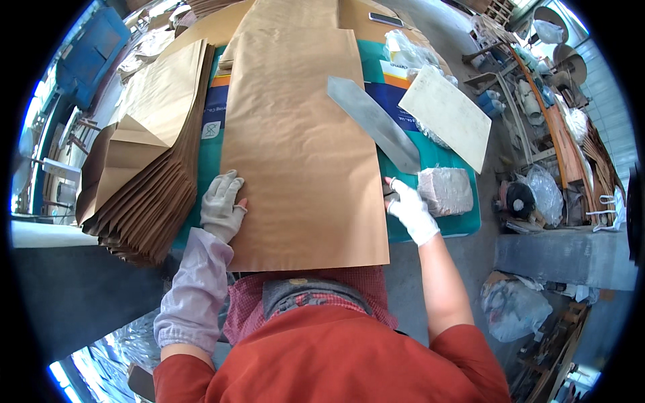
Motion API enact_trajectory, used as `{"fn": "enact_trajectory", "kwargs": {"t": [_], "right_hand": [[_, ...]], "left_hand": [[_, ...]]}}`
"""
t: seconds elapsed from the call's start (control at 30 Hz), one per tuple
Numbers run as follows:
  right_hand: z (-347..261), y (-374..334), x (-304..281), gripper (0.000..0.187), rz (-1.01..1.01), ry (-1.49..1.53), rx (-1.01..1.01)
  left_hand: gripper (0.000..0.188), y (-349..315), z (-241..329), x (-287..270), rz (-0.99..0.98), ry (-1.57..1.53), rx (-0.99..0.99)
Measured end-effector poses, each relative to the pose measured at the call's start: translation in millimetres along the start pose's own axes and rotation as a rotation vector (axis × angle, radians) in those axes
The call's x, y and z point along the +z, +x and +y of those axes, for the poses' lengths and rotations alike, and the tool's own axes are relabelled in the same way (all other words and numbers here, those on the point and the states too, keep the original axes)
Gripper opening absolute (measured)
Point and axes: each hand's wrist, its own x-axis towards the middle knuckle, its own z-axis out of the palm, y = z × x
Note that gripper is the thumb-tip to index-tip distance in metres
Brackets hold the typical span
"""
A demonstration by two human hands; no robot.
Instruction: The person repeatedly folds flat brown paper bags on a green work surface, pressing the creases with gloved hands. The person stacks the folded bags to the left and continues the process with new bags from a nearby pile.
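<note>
A long brown paper sheet or flattened bag (302,154) runs away from me down the middle of the table. My left hand (223,205), in a white glove with bare fingertips, rests flat on its left edge, fingers extended. At the right edge, my gloved right hand (411,209) is bent, its bare fingertips close to the paper. A small dark thing shows between those fingers, too hidden to name. A pointed grey flat strip (376,126) lies partly over the paper's right side. Beside my right hand sits a whitish wrapped block (445,191).
A thick stack of folded brown paper bags (158,161) stands at the left. A pale rectangular board (447,115) and clear plastic (406,50) lie on the right of the teal table cover (430,153). A phone (386,19) lies at the far end. Cluttered shelving (554,127) lines the right.
</note>
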Motion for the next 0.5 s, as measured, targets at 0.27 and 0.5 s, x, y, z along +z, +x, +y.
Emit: {"fn": "enact_trajectory", "kwargs": {"t": [0.27, 0.5], "right_hand": [[-10, -12, 24, 0.012, 0.159, -0.732, -0.742], [-68, 18, 18, 0.036, 0.037, -0.574, 0.12]], "left_hand": [[0.043, 7, -19, -63, -0.387, -0.087, 0.011], [0.021, 8, -40, -30, -0.383, -0.563, -0.86]]}}
